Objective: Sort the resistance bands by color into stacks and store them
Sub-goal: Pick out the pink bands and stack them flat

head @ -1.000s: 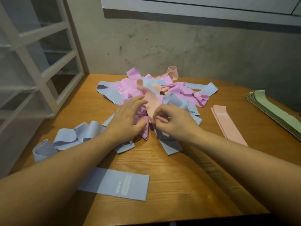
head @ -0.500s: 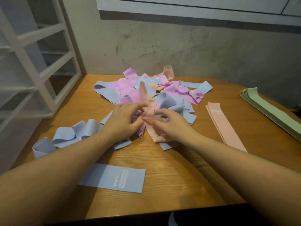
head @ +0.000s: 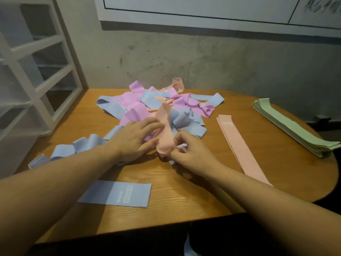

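Since the earlier frames: peach band (head: 165, 133) drawn up out of the mixed heap (head: 147, 106); its upper end now stands clear above the pile, where before it lay among the pink and blue loops.

Item 1, right hand (head: 191, 150): fingers curled, pinching the lower end of the peach band, near the middle of the worktop (head: 184, 196).

Item 2, left hand (head: 135, 137): fingers fairly straight and spread, pressing down on the heap just beside the band, thumb against it.

Item 3, sorted stock: peach stack (head: 241, 150) lying flat toward the right edge; green stack (head: 293, 128) at the far right edge; one flat blue band (head: 118, 194) near the front edge. We judge peach and blue barely begun, green well along, pink not started.

Handling note: we would hold the heap down with the left hand while the right draws the band free slowly, so no blue or pink loop comes with it; then flatten the twist and lay it square on the peach stack, ends matched.

Surface and room: orange-brown wood-grain worktop with a rounded right end; rough grey plaster wall behind; white shelf unit (head: 36, 80) off the left edge, likely the storage; a white board above.
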